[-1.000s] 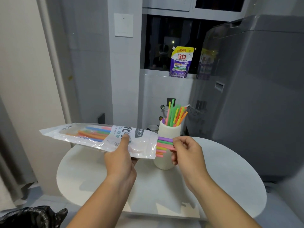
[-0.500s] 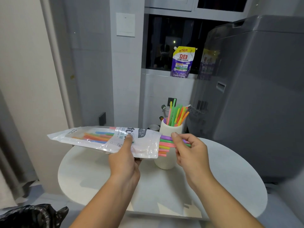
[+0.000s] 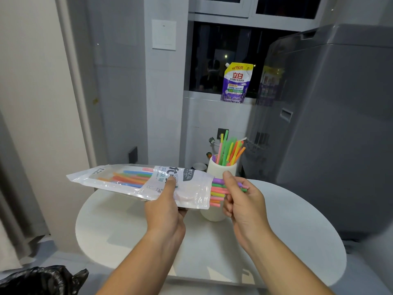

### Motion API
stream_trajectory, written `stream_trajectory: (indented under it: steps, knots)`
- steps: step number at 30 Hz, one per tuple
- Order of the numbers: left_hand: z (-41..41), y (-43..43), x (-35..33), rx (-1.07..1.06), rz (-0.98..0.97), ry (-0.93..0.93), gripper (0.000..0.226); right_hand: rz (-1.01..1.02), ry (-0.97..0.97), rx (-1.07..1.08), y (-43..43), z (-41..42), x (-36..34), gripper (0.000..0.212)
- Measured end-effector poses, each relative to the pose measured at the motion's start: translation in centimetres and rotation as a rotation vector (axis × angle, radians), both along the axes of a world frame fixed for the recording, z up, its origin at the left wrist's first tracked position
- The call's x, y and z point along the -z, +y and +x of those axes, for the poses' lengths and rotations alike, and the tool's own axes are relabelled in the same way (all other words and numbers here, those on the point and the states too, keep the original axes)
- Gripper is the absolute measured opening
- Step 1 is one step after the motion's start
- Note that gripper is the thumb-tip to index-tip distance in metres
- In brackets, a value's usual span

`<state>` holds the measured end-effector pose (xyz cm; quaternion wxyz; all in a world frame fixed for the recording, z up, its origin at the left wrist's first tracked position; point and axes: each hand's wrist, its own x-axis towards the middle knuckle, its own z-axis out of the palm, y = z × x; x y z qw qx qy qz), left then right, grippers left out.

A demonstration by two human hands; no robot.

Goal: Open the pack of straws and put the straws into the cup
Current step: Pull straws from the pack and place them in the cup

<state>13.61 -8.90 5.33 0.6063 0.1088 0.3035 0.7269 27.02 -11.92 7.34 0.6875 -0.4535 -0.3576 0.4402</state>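
Above the round white tabletop (image 3: 297, 231), my left hand (image 3: 164, 206) grips the clear straw pack (image 3: 131, 182) held level, thumb pressed on its label. My right hand (image 3: 242, 201) pinches several coloured straws (image 3: 219, 190) poking from its open end. Just behind them, a white cup (image 3: 221, 170) stands holding upright straws.

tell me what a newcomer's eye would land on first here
The clear pack of straws held over the round white table draws the eye first: the left hand grips its middle while the right hand pinches the bright straw ends poking from its open end. Just behind stands a white cup holding a fan of coloured straws, and a purple detergent pouch sits on the window sill further back.
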Motion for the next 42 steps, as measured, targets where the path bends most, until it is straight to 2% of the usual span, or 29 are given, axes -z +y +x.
stream_trajectory:
  steps: [3,8,22,32,37,42]
  knots:
    - [0.0,0.0,0.0,0.003,0.002,-0.005,0.035,-0.002,-0.013,-0.033,-0.1,-0.4,0.0,0.022]
    - [-0.5,-0.2,-0.4,0.006,-0.023,-0.018,0.038,0.020,-0.074,0.052,0.5,0.3,-0.4,0.032]
    - [-2.6,0.8,-1.1,-0.006,-0.072,-0.124,0.042,0.158,-0.366,-0.020,1.5,5.8,-5.6,0.017]
    - [-3.2,1.3,-1.1,-0.015,-0.087,-0.213,0.045,0.188,-0.405,-0.065,0.9,8.4,-9.5,0.024]
    - [-3.4,1.4,-1.0,0.002,-0.099,-0.188,0.042,0.183,-0.485,-0.100,0.8,9.2,-11.2,0.032]
    - [-3.3,1.6,-0.5,0.002,-0.079,-0.199,0.045,0.181,-0.469,-0.082,0.6,10.0,-11.8,0.032]
